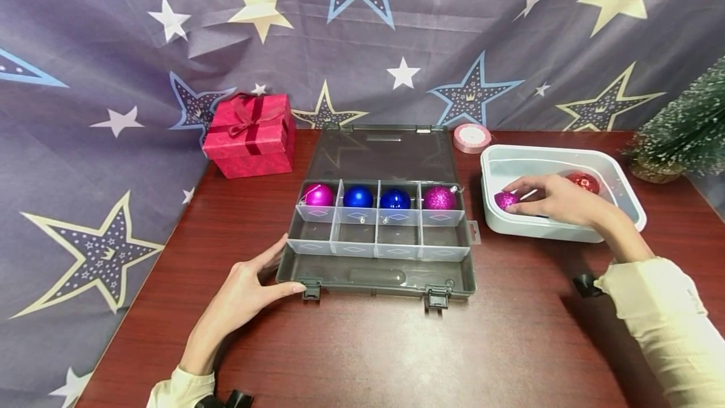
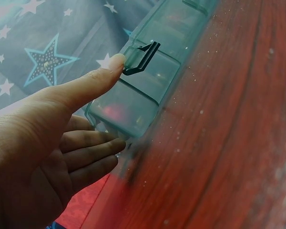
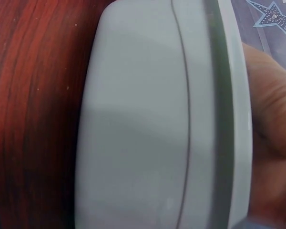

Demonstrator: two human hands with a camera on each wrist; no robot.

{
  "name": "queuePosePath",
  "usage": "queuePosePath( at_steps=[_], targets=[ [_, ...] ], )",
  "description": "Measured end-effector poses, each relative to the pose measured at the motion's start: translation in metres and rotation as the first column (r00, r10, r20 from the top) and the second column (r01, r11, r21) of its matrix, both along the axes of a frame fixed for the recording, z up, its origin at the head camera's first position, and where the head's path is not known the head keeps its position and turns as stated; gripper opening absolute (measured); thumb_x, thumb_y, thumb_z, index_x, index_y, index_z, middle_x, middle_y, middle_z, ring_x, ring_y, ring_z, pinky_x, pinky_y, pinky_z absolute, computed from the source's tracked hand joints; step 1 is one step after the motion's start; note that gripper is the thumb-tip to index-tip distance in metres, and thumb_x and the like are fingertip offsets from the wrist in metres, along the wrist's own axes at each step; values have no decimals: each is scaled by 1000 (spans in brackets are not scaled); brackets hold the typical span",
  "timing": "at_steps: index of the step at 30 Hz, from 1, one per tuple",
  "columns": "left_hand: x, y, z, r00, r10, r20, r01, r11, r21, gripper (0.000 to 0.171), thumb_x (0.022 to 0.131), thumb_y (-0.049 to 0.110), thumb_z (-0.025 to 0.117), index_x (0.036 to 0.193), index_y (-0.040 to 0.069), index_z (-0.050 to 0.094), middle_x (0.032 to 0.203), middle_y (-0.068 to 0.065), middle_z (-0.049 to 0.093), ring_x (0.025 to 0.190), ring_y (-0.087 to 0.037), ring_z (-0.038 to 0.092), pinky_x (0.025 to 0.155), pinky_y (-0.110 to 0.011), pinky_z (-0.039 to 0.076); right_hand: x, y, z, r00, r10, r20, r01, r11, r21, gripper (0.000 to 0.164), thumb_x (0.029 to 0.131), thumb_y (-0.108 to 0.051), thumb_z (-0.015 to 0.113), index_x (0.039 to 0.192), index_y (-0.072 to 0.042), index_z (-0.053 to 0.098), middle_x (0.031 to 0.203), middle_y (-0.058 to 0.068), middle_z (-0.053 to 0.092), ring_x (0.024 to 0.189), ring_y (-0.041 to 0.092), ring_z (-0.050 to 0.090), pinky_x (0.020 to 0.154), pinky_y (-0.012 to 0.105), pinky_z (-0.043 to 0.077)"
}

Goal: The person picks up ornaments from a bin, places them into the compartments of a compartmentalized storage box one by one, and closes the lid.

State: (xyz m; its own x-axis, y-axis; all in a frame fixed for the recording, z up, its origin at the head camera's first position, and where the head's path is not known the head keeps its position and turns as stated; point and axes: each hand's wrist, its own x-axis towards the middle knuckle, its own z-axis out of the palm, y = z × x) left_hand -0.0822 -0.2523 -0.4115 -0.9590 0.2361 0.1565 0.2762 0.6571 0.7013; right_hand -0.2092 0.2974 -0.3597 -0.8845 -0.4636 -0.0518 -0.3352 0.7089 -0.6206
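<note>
My right hand (image 1: 557,200) reaches into a white plastic tub (image 1: 544,228) and pinches a small purple glitter Christmas ball (image 1: 505,200) between thumb and fingers. A red Christmas ball (image 1: 583,181) lies behind that hand. In the right wrist view the tub's wall (image 3: 138,119) covers most of the hand. My left hand (image 1: 240,291) rests at the front left corner of a grey see-through divided box (image 1: 376,279), thumb beside a latch (image 2: 142,59), fingers extended along the side. Along the box's back row sit a pink ball (image 1: 318,195), two blue balls (image 1: 358,197) and a magenta glitter ball (image 1: 439,198).
The box's lid (image 1: 385,153) lies open toward the back. A red gift box (image 1: 249,137) stands at the back left, a pink ribbon roll (image 1: 472,137) behind the tub's left corner. At the right edge is a small frosted tree (image 1: 685,124). Star-printed cloth (image 1: 396,43) hangs behind the table.
</note>
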Motion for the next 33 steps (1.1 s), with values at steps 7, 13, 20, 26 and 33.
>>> queuePosePath(
  at_steps=[7,13,20,26,33],
  targets=[
    [0,0,1,1000,2,5,-2,1000,-7,92,79,36,93,155,6,49,135,-11,66,121,-20,64,96,-8,39,2,3,7,999,-27,-28,28,999,27,36,96,-21,76,129,-6,70,118,9,72,104,20,64,84,21,46],
    [0,0,0,1000,-4,9,4,1000,-1,92,79,36,92,155,6,48,135,-11,66,120,-20,64,96,-8,40,3,6,8,998,-26,-49,25,999,-25,37,95,-14,76,129,-1,69,117,14,72,96,7,66,81,13,44],
    [0,0,0,1000,-6,12,6,1000,8,92,79,35,93,155,6,48,134,-11,67,120,-19,65,96,-9,40,8,5,13,996,-67,-51,64,996,-64,41,94,-13,77,131,1,67,117,20,72,88,2,68,76,11,46],
    [-1,0,0,1000,-7,13,7,1000,13,92,79,35,92,155,6,48,135,-11,66,120,-20,64,96,-8,40,15,6,24,991,-119,-69,114,991,-65,44,94,-16,78,135,-3,67,119,19,72,87,1,68,76,11,45],
    [-1,0,0,1000,-2,10,2,1000,4,92,79,35,92,155,6,49,137,-11,65,121,-20,63,97,-8,38,21,4,32,989,-124,-79,111,982,-153,41,92,-8,78,132,-2,68,118,19,72,87,2,70,76,12,50]
  ],
)
